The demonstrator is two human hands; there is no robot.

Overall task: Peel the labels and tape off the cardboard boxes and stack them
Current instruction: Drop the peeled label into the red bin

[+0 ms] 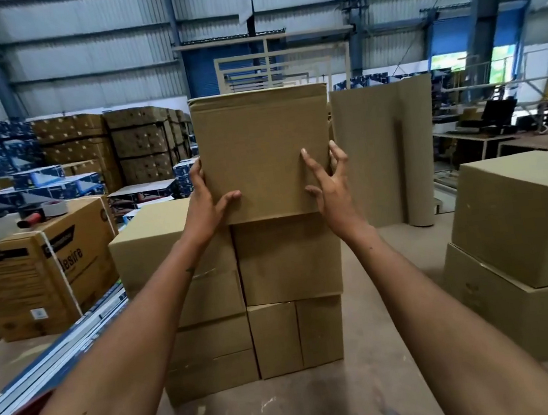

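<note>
The head view looks across a warehouse floor (369, 350) at one tall plain cardboard box (264, 153) standing upright as the top of a stack. The left hand (206, 205) grasps its left edge, thumb curled across the front face and fingers round the side. The right hand (327, 188) lies against its right edge with fingers spread and lightly bent; whether it truly grips is hard to tell.

Under it the stack (286, 261) shows two more levels: one box directly beneath, then a lowest level with two front faces side by side. Touching the stack's left side stands a second pile (166, 241), at least three boxes high.

Near the right edge of the floor, two large plain boxes (523, 221) sit one atop the other. At the left edge stands one printed carton (33, 281) carrying a tape dispenser (42, 213). Behind the stack two rolls of brown paper (387, 159) stand upright, with many palletised cartons (110, 148) beyond.
</note>
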